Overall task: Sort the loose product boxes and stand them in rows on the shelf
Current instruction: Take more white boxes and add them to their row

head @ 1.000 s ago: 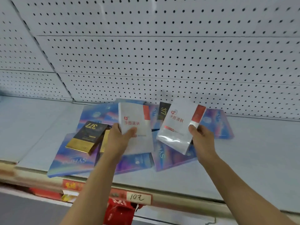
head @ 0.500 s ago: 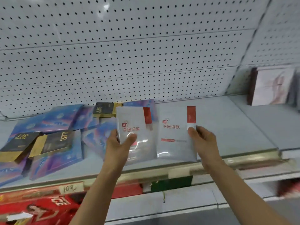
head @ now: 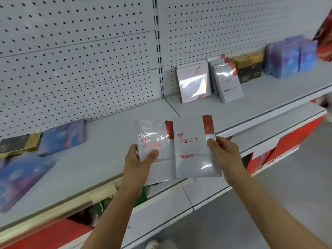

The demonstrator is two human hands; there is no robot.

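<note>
Showing two white boxes with red corner strips held upright, side by side, in front of the grey shelf. The left hand grips the left white box at its lower left corner, thumb curled across the front face and fingers behind. The right hand pinches the right white box at its right edge, thumb on the front just below the red strip, fingers folded behind. The right box's left edge overlaps the left box's right edge; both are held clear of the shelf, above its front lip.

Relative to the held pair: up and to the right, on the adjoining shelf section, stands a row of sorted stock. Nearest is a pale pink-white box, upright and leaning back slightly; just beside it to the right stand matching white boxes with red corners, then black-and-gold boxes stacked flat, then blue-purple boxes upright at the far right. To the left of the held pair lie loose items flat on the shelf: a blue-purple box against the pegboard back wall, a black-and-gold box touching its left side, and a larger blue box nearer the front lip, blurred.
</note>
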